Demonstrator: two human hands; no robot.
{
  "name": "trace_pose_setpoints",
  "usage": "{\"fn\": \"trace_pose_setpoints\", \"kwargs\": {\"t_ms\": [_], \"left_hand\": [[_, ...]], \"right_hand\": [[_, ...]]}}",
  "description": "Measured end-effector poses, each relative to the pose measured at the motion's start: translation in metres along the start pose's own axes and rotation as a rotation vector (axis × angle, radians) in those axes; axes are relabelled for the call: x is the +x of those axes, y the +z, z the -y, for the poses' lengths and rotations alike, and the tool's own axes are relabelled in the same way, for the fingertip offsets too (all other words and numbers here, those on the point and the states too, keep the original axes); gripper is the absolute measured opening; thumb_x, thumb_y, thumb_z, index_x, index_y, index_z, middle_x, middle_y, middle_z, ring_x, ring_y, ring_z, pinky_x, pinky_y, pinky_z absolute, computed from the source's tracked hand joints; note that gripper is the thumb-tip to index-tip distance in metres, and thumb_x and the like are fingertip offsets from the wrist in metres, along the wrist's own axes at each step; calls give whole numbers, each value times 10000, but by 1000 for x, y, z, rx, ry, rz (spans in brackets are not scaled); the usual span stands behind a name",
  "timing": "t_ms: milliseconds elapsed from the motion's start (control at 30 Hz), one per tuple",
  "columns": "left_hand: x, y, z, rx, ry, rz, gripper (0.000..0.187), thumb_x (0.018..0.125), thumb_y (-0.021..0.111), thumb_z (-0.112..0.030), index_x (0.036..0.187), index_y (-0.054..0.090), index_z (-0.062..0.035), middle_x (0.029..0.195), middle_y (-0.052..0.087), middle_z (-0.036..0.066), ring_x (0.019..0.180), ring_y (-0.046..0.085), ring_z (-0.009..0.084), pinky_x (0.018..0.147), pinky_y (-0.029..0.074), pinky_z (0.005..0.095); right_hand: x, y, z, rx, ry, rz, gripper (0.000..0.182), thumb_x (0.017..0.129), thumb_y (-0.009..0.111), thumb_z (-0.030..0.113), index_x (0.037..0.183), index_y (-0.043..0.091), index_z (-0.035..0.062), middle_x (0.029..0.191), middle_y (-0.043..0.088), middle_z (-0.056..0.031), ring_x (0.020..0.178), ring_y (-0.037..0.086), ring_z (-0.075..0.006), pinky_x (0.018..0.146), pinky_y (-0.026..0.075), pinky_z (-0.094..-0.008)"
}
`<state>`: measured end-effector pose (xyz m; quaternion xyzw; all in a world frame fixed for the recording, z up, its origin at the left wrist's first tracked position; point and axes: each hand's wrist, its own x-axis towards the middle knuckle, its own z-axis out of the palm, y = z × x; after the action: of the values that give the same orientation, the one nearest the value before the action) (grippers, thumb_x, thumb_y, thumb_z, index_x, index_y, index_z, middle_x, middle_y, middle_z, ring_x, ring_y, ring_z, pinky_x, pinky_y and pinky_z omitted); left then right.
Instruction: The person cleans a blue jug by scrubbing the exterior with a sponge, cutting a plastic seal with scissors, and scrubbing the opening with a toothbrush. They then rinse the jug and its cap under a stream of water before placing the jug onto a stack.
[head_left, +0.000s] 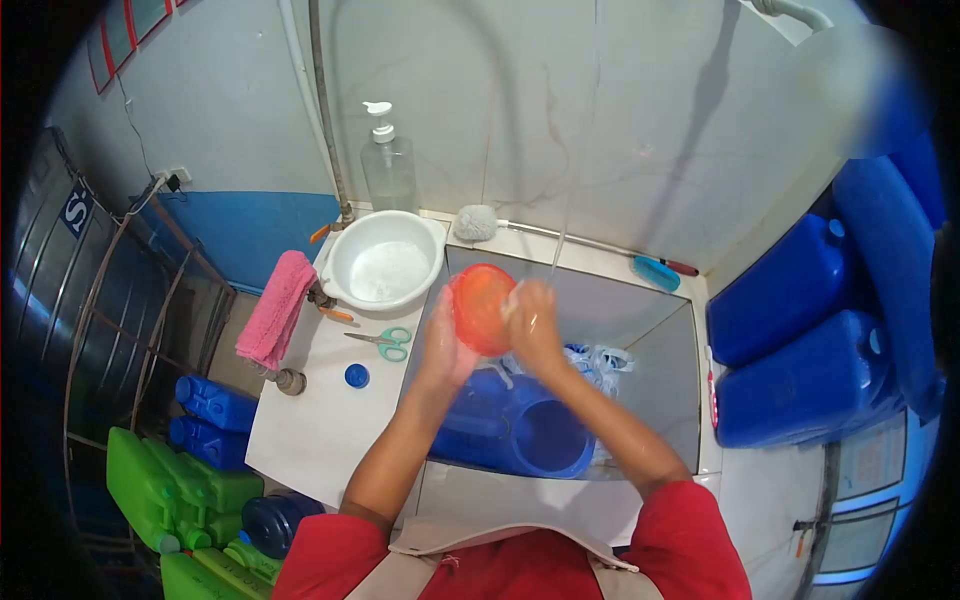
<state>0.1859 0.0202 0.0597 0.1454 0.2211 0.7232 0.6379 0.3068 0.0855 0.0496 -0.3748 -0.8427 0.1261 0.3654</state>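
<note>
My left hand (447, 342) is wrapped round the left edge of a round orange plastic bowl (482, 305), held above the sink. At the bowl's right side my right hand (534, 322) is closed, with its fingers against the bowl; what it holds, if anything, is hidden. A thin stream of water (557, 255) falls from above, close to my right hand. Below the hands, a blue plastic container (480, 420) lies on its side in the grey sink (660, 370), its round opening facing me. Crumpled clear-and-blue plastic (605, 366) lies beside it.
Left of the sink are a white basin (385, 265), green-handled scissors (385, 342), a blue cap (357, 376) and a pink towel (277, 310). A pump bottle (388, 165), a long-handled duster (476, 223) and a blue brush (655, 273) line the back ledge. Blue jerrycans (800, 380) stand right.
</note>
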Motion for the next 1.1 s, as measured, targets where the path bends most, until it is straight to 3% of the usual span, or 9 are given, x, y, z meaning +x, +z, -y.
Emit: {"fn": "trace_pose_setpoints", "kwargs": {"t_ms": [67,333,433,567,733,867,933,1033,1100], "left_hand": [[-8,2,8,39,-37,-7,469,984,277,-378,1263,423,-31,1265,491,133,1156,493,249,986,393,417],[-11,1,-4,99,20,61,499,986,263,-377,1304,386,-13,1327,434,145,1220,434,251,1045,332,384],[-22,-10,32,-113,-38,36,473,989,264,-351,1277,414,-7,1322,439,145,1218,437,246,1040,339,383],[-40,9,11,215,-30,157,437,982,329,-312,1323,345,-40,1333,407,106,1209,434,216,1007,370,361],[-34,-4,25,129,159,107,372,967,371,-265,1209,465,1,1197,523,133,1099,519,191,957,409,343],[-39,5,5,140,77,29,375,961,384,-275,1208,465,-4,1166,537,124,1083,529,184,946,417,336],[-32,-12,2,121,-3,1,348,966,377,-284,1132,497,-3,1090,558,109,1065,538,181,926,431,323],[-11,-48,18,450,187,-136,375,951,401,-375,1099,486,-41,1066,548,99,1059,541,198,897,452,353],[-13,-34,24,342,47,-144,459,944,368,-441,1183,456,-60,1163,524,93,1112,515,204,914,438,377]], "right_hand": [[-24,10,31,110,-275,-131,146,783,444,69,891,518,4,950,491,-189,879,439,-384,791,351,-454],[-37,14,24,109,-56,-131,366,905,426,188,1227,488,24,1263,462,-198,1210,392,-383,1011,301,-456],[-30,-13,56,76,-252,103,368,895,452,209,1221,503,46,1289,443,-210,1255,366,-349,1026,279,-472],[8,-39,35,11,-23,-36,368,872,491,202,1216,526,76,1249,484,-153,1263,362,-316,1027,277,-459],[-13,-18,66,-9,-344,-66,354,853,512,168,1185,536,48,1200,499,-153,1152,436,-333,955,327,-479],[3,-27,40,137,-92,-278,252,853,538,201,1019,602,24,1035,595,-164,1018,548,-334,847,419,-447],[2,-35,39,252,297,-42,266,859,555,262,860,611,2,818,624,-183,792,609,-353,676,469,-431],[6,-33,29,427,427,-53,341,858,569,316,755,585,-8,686,598,-200,628,580,-389,549,450,-438],[1,-25,31,319,423,-147,336,866,567,320,771,590,-2,666,600,-176,593,574,-317,552,445,-397]]}}
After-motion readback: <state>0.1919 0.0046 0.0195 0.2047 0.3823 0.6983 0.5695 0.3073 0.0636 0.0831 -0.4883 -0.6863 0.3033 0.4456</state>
